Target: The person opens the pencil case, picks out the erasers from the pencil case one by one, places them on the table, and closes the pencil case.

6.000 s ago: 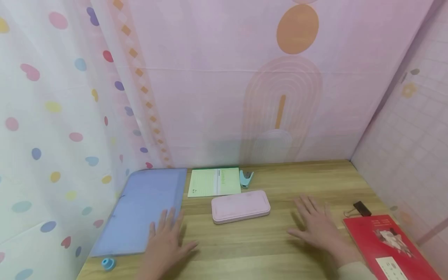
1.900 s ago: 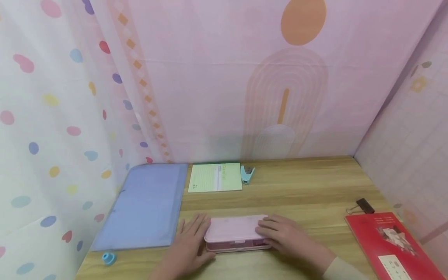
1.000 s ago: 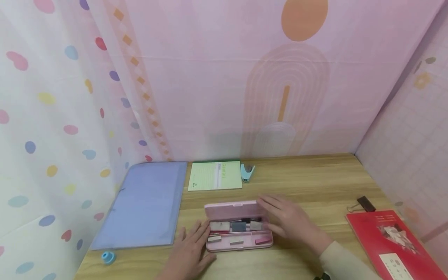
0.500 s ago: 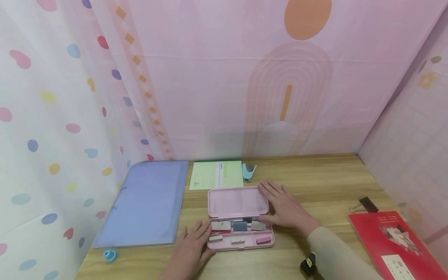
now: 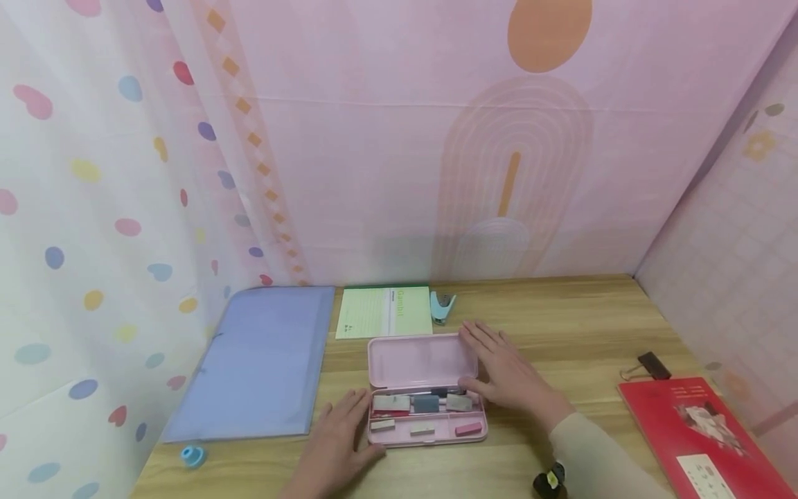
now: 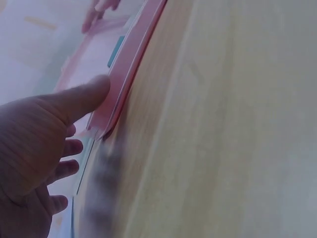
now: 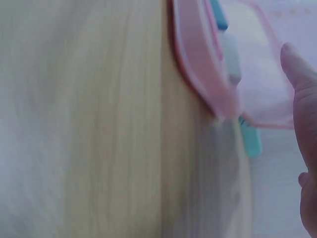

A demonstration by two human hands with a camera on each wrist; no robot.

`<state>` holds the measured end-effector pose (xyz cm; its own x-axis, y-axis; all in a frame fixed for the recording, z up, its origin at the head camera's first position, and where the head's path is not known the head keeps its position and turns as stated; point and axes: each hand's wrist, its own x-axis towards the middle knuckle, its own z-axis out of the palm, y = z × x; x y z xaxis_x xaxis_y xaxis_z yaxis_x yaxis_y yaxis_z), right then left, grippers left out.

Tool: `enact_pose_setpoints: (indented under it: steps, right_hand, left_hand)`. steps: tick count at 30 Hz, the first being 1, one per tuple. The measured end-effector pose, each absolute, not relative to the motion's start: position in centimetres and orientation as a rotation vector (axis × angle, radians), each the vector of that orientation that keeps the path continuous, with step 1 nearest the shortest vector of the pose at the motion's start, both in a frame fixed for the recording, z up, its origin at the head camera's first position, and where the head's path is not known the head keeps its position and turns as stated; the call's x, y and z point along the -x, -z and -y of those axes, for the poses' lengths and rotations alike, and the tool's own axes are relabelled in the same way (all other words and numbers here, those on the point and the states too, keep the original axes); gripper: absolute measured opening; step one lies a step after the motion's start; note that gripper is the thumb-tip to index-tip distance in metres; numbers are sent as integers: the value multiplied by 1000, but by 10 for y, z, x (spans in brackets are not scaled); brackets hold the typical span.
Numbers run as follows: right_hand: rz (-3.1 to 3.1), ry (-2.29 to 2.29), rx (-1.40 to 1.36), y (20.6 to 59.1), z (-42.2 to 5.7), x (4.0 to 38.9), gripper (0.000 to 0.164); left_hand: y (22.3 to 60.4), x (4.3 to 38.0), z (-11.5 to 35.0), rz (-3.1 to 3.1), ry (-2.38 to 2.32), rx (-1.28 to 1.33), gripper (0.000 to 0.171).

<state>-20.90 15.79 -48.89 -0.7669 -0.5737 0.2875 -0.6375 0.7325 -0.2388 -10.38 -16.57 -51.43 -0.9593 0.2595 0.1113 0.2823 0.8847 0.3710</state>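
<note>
A pink pencil case (image 5: 427,439) lies open on the table, its lid (image 5: 424,360) folded back. In its upper tray, pens lie under two whitish blocks (image 5: 391,403) and a blue-grey block (image 5: 427,404). Lower compartments hold small pale pieces and a pink stick (image 5: 468,430). My left hand (image 5: 333,440) rests at the case's left end; the left wrist view shows its thumb (image 6: 91,96) against the front wall, fingers extended. My right hand (image 5: 508,374) lies at the right end, straight fingers touching the lid's right edge, thumb near the hinge.
A blue folder (image 5: 255,360) lies left, with a small light-blue piece (image 5: 193,456) before it. Behind the case are a green notebook (image 5: 380,313) and a light-blue stapler (image 5: 441,308). A binder clip (image 5: 653,366) and red book (image 5: 698,430) lie right.
The pencil case came nearer, its front turned toward me, and its lid swung up and back under my right hand. Over the last half second the hands hardly moved.
</note>
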Motion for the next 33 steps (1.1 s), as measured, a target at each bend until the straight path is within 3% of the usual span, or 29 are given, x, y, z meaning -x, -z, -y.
enact_pose_setpoints:
  steps: [4, 7, 13, 33]
  right_hand:
    - [2512, -515, -1075, 479, -145, 197, 75]
    - [2358, -536, -1203, 478, -126, 188, 57]
    - [2418, -517, -1306, 487, -87, 177, 28]
    - [2837, -420, -1222, 496, -52, 184, 26]
  left_hand:
    - [519, 110, 168, 2978, 707, 393, 101]
    - [522, 115, 169, 2974, 760, 366, 108]
    - [524, 118, 170, 2944, 852, 360, 110]
    - [532, 117, 168, 2859, 953, 392, 100]
